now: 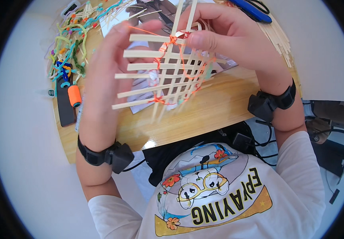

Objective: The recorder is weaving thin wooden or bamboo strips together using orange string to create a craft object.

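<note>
A lattice of pale, flat wooden strips (pixel 148 67), crossed over and under each other, is held tilted above the table. Orange thread (pixel 172 40) is wound round several crossings along its edges, with a loose loop hanging across the middle. My right hand (pixel 223 34) grips the lattice at its upper right, the thumb in front near the top crossing. Thread runs taut from that crossing to my left hand (pixel 120 47), which pinches it between thumb and forefinger. My left hand's other fingers are behind the strip ends, partly hidden and slightly blurred.
An orange thread spool (pixel 74 96) stands by a black phone (pixel 64 109) at the left. Colourful fuzzy craft stems (pixel 76 51) lie piled beyond. A blue-and-black tool (pixel 255 12) and loose strips (pixel 277 40) are at the far right. Printed paper (pixel 114 18) lies beneath the lattice.
</note>
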A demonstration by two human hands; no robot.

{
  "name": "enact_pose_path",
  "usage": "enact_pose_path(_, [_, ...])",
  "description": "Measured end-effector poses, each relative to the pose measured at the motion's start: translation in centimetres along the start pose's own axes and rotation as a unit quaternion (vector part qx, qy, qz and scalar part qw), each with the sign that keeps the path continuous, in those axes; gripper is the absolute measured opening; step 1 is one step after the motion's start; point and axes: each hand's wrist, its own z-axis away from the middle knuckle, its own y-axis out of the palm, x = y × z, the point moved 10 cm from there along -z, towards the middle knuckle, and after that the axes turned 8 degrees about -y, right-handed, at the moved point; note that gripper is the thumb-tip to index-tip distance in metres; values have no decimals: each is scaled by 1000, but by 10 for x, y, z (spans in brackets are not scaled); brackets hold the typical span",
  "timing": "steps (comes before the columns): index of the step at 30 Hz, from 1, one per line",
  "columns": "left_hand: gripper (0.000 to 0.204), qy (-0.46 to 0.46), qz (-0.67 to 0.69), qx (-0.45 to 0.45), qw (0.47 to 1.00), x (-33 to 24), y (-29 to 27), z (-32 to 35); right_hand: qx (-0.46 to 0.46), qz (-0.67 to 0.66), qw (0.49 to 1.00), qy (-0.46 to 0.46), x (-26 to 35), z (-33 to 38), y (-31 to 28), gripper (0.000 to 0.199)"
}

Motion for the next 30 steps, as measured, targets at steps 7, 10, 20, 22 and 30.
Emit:
enact_pose_path(7, [15,93,101,84,987,-42,-28,0,-8,-64,997,-50,0,1,1,20])
enact_pose_path(10, [12,122,51,-12,991,-51,-45,0,7,-94,995,-40,5,2,7,19])
enact_pose_path(20, [23,171,-47,-125,976,-69,-71,0,49,-113,992,-41,-6,1,8,16])
enact_pose_path(22, [25,172,-49,-146,973,-73,-80,1,50,-108,992,-35,-5,3,10,16])
enact_pose_path(30, [29,226,-72,-221,946,-93,-86,19,77,-19,986,-145,34,7,5,20])
